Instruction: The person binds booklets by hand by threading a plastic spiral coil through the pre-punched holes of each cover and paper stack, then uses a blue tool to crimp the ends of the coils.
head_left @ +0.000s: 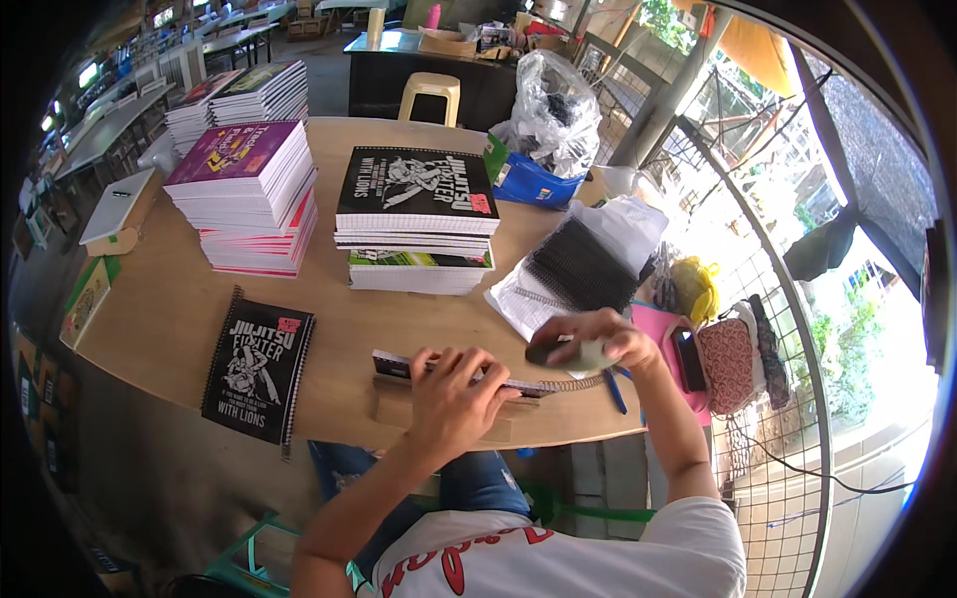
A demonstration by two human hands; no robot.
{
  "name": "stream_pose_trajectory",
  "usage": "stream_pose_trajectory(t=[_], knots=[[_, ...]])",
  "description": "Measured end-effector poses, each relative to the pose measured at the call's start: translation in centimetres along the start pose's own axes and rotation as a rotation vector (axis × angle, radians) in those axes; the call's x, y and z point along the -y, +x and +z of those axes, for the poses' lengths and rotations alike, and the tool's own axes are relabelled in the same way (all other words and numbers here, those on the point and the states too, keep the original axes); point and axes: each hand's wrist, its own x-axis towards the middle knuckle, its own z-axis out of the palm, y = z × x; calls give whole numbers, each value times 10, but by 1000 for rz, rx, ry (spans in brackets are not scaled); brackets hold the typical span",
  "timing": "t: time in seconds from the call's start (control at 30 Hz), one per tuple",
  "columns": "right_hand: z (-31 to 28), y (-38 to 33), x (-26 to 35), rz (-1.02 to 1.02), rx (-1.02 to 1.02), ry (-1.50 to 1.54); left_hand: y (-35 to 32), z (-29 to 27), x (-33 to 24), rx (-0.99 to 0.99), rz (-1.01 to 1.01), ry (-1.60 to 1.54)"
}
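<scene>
My left hand (459,397) grips a notebook (392,365) with its fingers bent over the top. The notebook stands on its edge in a low wooden holder (394,401) at the table's near side. A spiral binding coil (576,384) runs along its upper edge and sticks out to the right. Just above that coil, my right hand (603,337) is closed round a dark, grey-green rounded object (570,354); blur hides its kind. Left of the holder lies a black spiral-bound notebook (257,371), its near end at the table edge.
Stacked notebooks (417,189) stand ahead, with purple-topped books (239,164) to their left. Black coils (583,264) lie on white plastic at the right, near blue-handled pliers (615,392) and a pink patterned pouch (726,364). A blue box (538,179) holds a clear plastic bag.
</scene>
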Motion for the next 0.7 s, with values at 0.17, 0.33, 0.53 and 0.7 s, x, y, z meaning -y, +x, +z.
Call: stream_pose_trajectory(t=[0.17,0.33,0.53,0.7], knots=[[-4,-10,8,66,5,-213,2,-4,-4,55,8,35],[0,1,3,156,56,-462,0,-4,-4,21,18,48],[3,-3,-17,65,-4,-432,1,-7,-3,50,-18,-9],[12,15,-9,206,31,-875,2,-5,-3,50,-54,-39]])
